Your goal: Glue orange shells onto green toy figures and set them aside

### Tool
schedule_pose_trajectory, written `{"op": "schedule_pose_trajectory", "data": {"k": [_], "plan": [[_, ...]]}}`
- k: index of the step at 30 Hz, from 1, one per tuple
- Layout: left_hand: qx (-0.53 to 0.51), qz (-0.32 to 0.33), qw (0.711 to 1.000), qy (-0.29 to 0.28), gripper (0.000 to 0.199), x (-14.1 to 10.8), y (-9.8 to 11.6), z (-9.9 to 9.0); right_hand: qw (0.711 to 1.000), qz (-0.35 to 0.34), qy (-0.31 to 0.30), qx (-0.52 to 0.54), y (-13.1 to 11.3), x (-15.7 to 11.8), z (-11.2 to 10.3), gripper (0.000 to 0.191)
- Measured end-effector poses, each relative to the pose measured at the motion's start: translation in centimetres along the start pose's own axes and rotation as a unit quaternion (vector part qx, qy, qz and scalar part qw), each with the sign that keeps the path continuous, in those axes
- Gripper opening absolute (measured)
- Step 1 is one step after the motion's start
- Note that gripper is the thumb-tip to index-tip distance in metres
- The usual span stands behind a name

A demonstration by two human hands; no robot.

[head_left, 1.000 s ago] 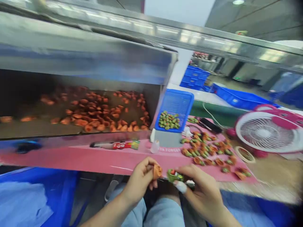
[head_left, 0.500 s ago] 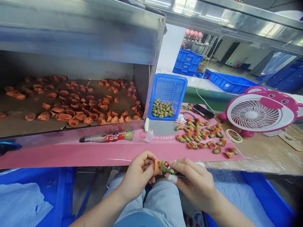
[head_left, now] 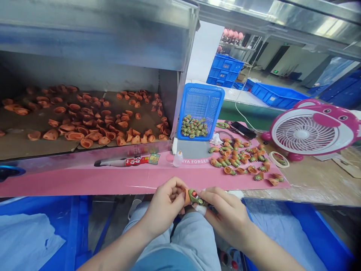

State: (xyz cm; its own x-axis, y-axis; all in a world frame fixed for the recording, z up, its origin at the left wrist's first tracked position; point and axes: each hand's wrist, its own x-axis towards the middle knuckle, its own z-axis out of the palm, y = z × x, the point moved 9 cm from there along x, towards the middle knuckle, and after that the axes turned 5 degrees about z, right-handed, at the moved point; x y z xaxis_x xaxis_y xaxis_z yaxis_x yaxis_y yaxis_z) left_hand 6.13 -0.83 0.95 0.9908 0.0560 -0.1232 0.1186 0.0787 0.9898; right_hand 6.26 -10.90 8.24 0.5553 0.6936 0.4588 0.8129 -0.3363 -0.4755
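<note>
Just in front of the pink mat's near edge, my left hand (head_left: 169,201) pinches an orange cup-shaped piece (head_left: 187,197). A green figure piece (head_left: 195,197) with red and yellow marks touches it on the right, gripped by the fingers of my right hand (head_left: 222,209). White tape wraps one right-hand finger. Joined orange-and-green pieces (head_left: 235,158) lie on the mat to the right. Green pieces (head_left: 194,127) fill the bottom of a blue basket (head_left: 219,113). Many orange pieces (head_left: 93,136) are spread inside the metal-fronted box on the left.
A small clear bottle (head_left: 178,159) stands on the pink mat (head_left: 113,182). Beyond the basket's right side are a phone (head_left: 243,130), a tape roll (head_left: 279,159) and a pink fan (head_left: 307,131). Blue bins (head_left: 76,226) flank my legs below the table.
The orange and green pieces now sit closer together, and my right hand has shifted slightly left. The camera view has moved a little.
</note>
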Motion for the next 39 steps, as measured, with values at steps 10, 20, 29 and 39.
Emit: {"op": "schedule_pose_trajectory", "data": {"k": [10, 20, 29, 39], "plan": [[0.033, 0.007, 0.999, 0.016, 0.01, -0.1, 0.0, -0.1, 0.999, 0.001, 0.014, -0.035, 0.2, -0.6, 0.4, 0.033], [0.029, 0.016, 0.999, 0.002, 0.008, -0.2, 0.0, 0.2, 0.999, -0.016, 0.016, -0.025, 0.0, -0.7, 0.5, 0.031], [0.03, 0.011, 0.999, -0.011, 0.008, -0.3, -0.5, 0.5, 1.0, -0.004, 0.01, -0.013, 0.3, -1.2, 0.9, 0.032], [-0.049, 0.004, 0.997, -0.063, 0.008, -0.5, -0.5, 1.0, 1.0, 0.007, 0.0, -0.004, 1.1, -1.0, 0.1, 0.03]]}}
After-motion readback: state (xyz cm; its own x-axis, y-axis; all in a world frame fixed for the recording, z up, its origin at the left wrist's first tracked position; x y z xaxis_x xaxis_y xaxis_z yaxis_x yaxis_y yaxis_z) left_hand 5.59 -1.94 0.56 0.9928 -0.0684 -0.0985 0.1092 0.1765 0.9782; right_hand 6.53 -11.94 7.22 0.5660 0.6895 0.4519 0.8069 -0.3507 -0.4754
